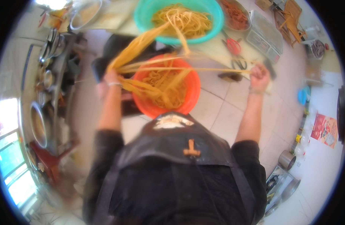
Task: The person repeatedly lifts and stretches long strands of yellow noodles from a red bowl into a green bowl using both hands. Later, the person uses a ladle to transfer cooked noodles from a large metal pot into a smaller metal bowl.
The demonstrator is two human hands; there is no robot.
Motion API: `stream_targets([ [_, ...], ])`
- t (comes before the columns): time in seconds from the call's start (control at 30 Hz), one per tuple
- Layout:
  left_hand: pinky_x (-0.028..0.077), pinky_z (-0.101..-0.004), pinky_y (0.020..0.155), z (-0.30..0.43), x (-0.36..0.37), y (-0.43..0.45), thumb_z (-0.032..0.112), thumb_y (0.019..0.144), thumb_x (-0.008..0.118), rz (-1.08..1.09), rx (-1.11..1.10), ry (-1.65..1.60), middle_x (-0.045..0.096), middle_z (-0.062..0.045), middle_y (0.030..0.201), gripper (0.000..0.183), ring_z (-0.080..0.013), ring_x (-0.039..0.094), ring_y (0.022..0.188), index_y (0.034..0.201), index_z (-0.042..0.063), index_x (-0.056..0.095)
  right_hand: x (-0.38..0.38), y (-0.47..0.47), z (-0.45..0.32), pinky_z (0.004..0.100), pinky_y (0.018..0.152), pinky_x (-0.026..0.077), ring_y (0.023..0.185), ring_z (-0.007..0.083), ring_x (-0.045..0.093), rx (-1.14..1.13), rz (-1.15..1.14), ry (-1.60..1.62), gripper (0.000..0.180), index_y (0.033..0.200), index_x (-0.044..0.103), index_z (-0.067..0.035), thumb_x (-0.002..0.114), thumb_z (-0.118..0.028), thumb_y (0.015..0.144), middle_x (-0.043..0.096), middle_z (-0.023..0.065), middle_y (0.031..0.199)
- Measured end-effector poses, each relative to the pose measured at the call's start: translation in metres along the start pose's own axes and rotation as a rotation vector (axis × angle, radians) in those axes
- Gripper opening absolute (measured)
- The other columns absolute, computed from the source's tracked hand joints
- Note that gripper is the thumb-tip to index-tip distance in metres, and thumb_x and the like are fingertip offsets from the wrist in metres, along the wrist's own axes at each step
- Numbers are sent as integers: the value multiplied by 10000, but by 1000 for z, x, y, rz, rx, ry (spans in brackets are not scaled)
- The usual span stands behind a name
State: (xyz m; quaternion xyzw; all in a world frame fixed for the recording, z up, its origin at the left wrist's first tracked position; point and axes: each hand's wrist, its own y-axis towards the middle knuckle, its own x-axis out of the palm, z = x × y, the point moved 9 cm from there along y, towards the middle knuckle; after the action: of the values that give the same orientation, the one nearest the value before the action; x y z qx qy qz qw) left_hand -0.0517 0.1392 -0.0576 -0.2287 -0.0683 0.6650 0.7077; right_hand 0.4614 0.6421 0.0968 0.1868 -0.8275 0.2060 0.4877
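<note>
My left hand is closed around a bundle of long yellow strips, which look like noodles or a similar food. Some strips run up into the green plastic basin on the table; others hang into the orange-red plastic basin in front of my body. My right hand, out to the right, grips the end of a few strips pulled taut between both hands. A heap of the same strips lies in the green basin and another in the orange-red one. Motion blurs the strips.
Red-handled scissors lie on the table near a clear-lidded box and a metal bowl of reddish-brown pieces. A shelf with metal bowls stands at left. A wooden chair is at the far right.
</note>
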Motion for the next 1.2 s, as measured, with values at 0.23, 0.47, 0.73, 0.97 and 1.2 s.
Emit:
stream_targets([
  [0.23, 490, -376, 482, 68, 1, -16, 66, 776, 538, -51, -147, -440, 531, -131, 627, 137, -252, 528, 504, 877, -23, 559, -56, 33, -123, 215, 435, 240, 409, 59, 297, -218, 70, -75, 158, 844, 526, 104, 436, -12, 785, 609, 162, 823],
  [0.47, 535, -345, 553, 73, -10, -11, 90, 811, 552, -526, -261, -482, 606, -108, 744, 143, -202, 565, 549, 942, 34, 571, 39, 16, -91, 195, 422, 258, 418, 37, 305, -74, -109, -119, 285, 1053, 500, 114, 487, -89, 853, 642, 151, 885],
  [0.73, 465, -413, 886, 126, 122, -283, 134, 829, 630, -1197, -227, -541, 584, -108, 1127, 465, -259, 556, 1058, 1251, 43, 457, 212, -137, 208, 236, 665, 490, 745, 89, 582, 449, -585, -911, 262, 1117, 589, 13, 539, -113, 892, 631, 46, 884],
  [0.97, 385, -379, 995, 115, 121, -314, 405, 968, 372, -1278, -530, -809, 541, -141, 1199, 500, -260, 499, 1152, 1270, 13, 440, 200, -160, 275, 240, 764, 465, 881, 71, 548, 399, -635, -951, 215, 1037, 607, 26, 606, -26, 828, 593, 16, 998],
  [1.2, 461, -367, 856, 92, 102, -295, 452, 971, 338, -950, -420, -659, 606, -122, 1018, 485, -231, 581, 971, 1145, 35, 514, 172, -175, 293, 211, 640, 449, 726, 49, 544, 616, -534, -963, 87, 904, 611, -15, 627, -32, 820, 600, -13, 836],
])
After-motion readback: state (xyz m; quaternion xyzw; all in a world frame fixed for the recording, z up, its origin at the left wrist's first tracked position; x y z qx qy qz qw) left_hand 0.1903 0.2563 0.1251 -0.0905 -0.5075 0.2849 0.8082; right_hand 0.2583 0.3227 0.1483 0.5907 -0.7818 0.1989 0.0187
